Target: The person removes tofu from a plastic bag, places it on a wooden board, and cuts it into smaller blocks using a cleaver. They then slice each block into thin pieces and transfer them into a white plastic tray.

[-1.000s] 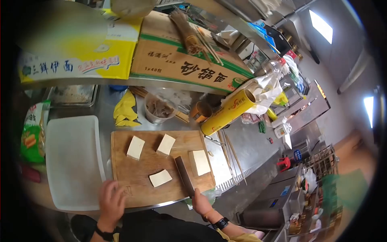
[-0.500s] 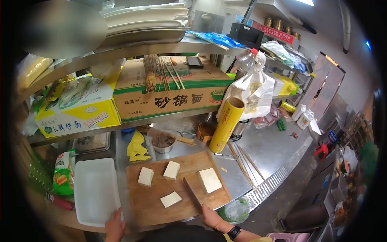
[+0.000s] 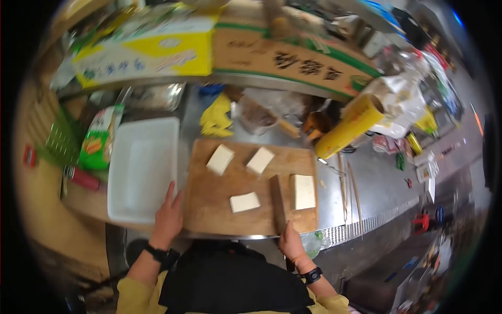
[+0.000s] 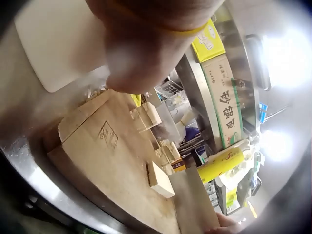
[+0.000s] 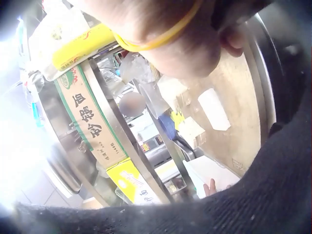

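Observation:
My right hand (image 3: pixel 291 242) grips the handle of a cleaver (image 3: pixel 279 204), its broad blade standing on edge on the wooden cutting board (image 3: pixel 209 215). Right of the blade sits a larger block of white tofu (image 3: pixel 304 192). To its left lie three smaller tofu pieces, two toward the back and one, a flatter tofu piece (image 3: pixel 244 202), nearer the front. My left hand (image 3: pixel 168 217) is at the near right rim of a white plastic tub (image 3: pixel 144 167), fingers fairly straight and reaching over the edge. In the left wrist view the cleaver blade (image 4: pixel 192 200) stands beside a tofu piece (image 4: pixel 161 180).
Behind the board are a yellow cloth (image 3: pixel 216 116), a bowl (image 3: pixel 256 118) and a yellow roll of wrap (image 3: pixel 350 126). Thin sticks (image 3: pixel 354 193) lie on the steel counter to the right. Boxes (image 3: pixel 293 65) fill a low shelf above. A green packet (image 3: pixel 99 141) stands left of the tub.
My left hand has moved from beside the board's left edge to the tub's rim. My right hand keeps the cleaver in about the same place; the head view has tilted and shifted.

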The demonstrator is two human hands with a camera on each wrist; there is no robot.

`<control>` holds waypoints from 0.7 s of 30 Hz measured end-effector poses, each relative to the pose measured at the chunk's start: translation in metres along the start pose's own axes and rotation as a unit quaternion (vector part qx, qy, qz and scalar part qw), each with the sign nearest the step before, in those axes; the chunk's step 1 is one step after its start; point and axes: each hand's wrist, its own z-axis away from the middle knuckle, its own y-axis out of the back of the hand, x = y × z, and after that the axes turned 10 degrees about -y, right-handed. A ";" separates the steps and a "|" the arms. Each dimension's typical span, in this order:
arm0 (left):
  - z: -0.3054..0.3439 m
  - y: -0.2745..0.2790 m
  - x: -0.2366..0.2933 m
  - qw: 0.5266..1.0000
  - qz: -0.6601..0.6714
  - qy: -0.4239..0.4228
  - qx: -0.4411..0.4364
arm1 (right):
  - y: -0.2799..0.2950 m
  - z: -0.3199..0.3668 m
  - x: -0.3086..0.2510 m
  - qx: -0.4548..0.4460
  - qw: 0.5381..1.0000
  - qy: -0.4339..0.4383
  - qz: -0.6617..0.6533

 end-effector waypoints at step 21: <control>-0.046 -0.072 0.038 0.916 0.372 -0.072 -0.132 | 0.013 0.030 -0.082 -0.053 0.990 -0.060 -0.120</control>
